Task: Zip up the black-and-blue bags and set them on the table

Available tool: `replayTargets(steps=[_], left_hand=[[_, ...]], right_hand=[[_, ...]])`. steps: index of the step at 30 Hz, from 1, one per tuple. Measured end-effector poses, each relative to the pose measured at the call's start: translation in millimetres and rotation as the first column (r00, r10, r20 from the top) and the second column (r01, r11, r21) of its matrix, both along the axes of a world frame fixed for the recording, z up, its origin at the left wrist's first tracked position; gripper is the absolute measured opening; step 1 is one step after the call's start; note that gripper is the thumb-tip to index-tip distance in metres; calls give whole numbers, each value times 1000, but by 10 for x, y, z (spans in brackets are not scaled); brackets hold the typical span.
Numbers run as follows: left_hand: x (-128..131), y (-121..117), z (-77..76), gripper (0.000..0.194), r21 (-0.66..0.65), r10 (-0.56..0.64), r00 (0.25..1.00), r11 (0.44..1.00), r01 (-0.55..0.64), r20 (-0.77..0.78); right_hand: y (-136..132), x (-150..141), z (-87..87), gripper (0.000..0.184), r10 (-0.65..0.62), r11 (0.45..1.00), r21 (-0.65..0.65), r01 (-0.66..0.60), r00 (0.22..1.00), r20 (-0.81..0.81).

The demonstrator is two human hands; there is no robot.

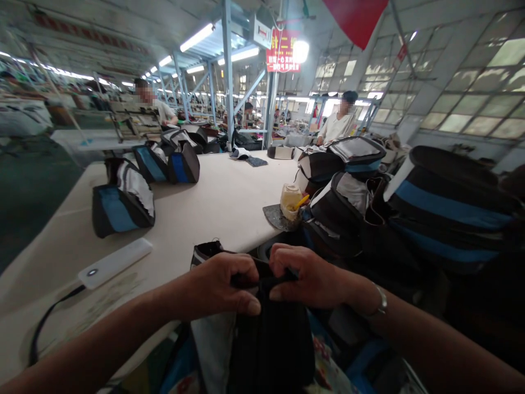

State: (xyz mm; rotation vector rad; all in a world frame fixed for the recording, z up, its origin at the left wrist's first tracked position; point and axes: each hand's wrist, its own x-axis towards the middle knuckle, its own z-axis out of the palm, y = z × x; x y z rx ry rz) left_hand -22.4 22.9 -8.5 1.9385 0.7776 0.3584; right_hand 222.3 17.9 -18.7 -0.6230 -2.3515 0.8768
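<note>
A black fabric bag piece (270,345) with a pale lining lies low in front of me, at the near edge of the table. My left hand (229,282) grips its upper edge, thumb pressed on top and fingers curled. Close beside it, my right hand (303,273) pinches the same edge, with a bracelet on that wrist. The two hands are a small gap apart. Part of the bag's far end shows behind my left hand; its underside is hidden.
On the white table (213,202) stand blue-striped bags (118,205) at left and a white device (117,264) with a black strap. A glue jar (290,202) with a yellow-handled tool sits near the right edge. Bags pile up (443,197) at right. Two people (338,123) are beyond.
</note>
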Motion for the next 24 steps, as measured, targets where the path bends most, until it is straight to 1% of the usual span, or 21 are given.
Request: replayTargets(steps=[2,5,8,10,13,14,16,18,20,22,24], left_hand=[[13,-3,-2,36,-13,-6,1000,1000,7,11],[26,27,-6,31,-44,-16,1000,999,17,21],[33,68,-10,25,-65,-8,1000,998,9,21],[46,84,-12,17,-76,6,1000,997,-5,17],[88,92,-17,6,-86,34,999,996,-34,5],[103,92,-20,6,-79,46,999,996,-46,3],[124,89,-31,8,-59,66,998,996,-65,3],[120,81,-51,10,-28,60,998,998,-60,6],[94,68,-85,8,36,43,999,998,-43,10],[57,52,-133,9,147,68,998,987,-70,14],[25,35,-182,13,283,83,996,955,-91,38]], right_hand=[[37,20,-8,37,8,998,-57,-6,999,46],[66,8,1,33,29,982,-189,-14,996,79],[89,-23,-9,32,44,950,-312,-21,997,65],[102,-45,-39,33,39,912,-410,-22,999,33],[97,-82,-105,28,-23,822,-569,11,1000,-14],[89,-95,-126,24,-57,805,-593,34,998,-19],[67,-118,-165,18,-126,803,-589,88,992,-23],[45,-132,-195,14,-180,810,-572,131,983,-30],[26,-133,-218,12,-217,806,-571,153,975,-45],[11,-129,-231,13,-237,782,-604,152,969,-63],[-3,-129,-234,16,-251,742,-656,139,965,-80]])
